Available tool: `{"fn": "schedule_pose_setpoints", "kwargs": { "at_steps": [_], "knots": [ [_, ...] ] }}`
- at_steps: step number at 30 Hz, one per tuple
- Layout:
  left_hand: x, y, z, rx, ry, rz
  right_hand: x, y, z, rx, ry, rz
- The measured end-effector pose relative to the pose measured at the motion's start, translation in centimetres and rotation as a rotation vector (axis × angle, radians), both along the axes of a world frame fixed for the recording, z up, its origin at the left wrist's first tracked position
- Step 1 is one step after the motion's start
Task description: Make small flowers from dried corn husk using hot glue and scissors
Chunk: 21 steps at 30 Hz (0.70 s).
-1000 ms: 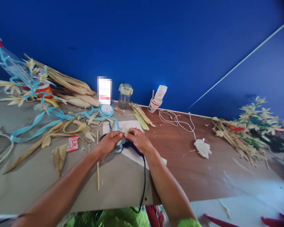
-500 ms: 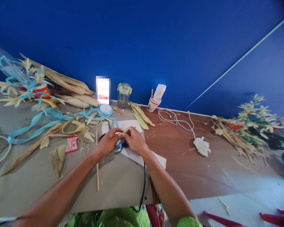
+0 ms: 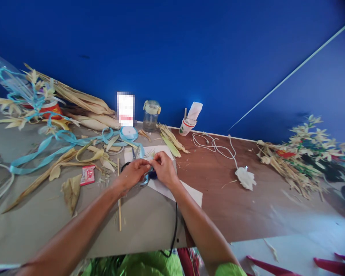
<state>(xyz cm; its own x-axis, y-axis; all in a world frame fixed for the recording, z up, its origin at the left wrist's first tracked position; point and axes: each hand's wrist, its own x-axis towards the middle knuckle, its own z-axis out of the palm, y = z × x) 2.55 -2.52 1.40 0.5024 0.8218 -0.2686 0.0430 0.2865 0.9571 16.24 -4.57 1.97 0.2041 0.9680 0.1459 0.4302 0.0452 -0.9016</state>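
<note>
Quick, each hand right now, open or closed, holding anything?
Left hand: closed in a pinch; anything held is too small to tell.
Right hand: also pinched closed; its contents can't be made out.

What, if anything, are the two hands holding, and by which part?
The left hand and right hand pinch a small pale piece between them; they hide most of it, so which part is gripped cannot be told.

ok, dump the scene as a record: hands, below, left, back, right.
left hand: fingers pinched together
right hand: fingers pinched, close to left hand's
between fingers: too small to tell
below hands: white paper on table
left: red packet, wooden stick
back: ribbon spool, lidded jar, cup
right: crumpled white wad, pale flowers
</note>
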Motion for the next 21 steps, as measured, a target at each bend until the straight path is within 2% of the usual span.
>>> {"fn": "schedule_pose_setpoints", "kwargs": {
  "at_steps": [5,15,21],
  "knots": [
    [-0.09,0.01,0.26,0.029,0.064,-0.03,-0.2,-0.04,-0.08,0.022,-0.038,0.011],
    [-0.4,0.24,-0.19,0.002,0.047,-0.092,-0.13,-0.18,0.05,0.008,-0.112,0.008],
    [0.22,-0.11,0.45,0.017,0.112,-0.05,-0.16,-0.09,-0.02,-0.003,-0.132,-0.007]
  ]
}}
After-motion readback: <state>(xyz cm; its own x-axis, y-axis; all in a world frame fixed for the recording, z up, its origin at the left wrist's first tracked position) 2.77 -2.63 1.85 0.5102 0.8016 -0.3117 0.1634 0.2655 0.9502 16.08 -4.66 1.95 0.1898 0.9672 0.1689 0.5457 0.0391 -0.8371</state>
